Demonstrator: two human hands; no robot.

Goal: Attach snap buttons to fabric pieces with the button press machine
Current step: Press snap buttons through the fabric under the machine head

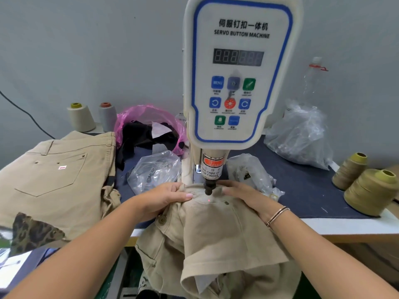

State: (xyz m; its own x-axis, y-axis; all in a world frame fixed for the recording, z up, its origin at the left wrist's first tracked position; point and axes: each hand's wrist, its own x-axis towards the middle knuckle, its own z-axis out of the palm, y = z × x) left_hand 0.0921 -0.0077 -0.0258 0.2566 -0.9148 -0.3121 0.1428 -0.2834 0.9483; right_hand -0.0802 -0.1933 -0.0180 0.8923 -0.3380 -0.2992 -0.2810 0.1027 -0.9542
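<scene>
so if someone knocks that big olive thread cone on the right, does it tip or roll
The big olive thread cone looks squat with a broad wound base, so it probably resists tipping. Thickly wound, it likely feels heavy for its size. If it did tip, its tapered shape would probably make it roll in a curve on the dark blue table mat.

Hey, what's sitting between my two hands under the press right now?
In the head view, between the left hand and right hand lie the beige garment, the black press head over it, and a red laser dot.
</scene>
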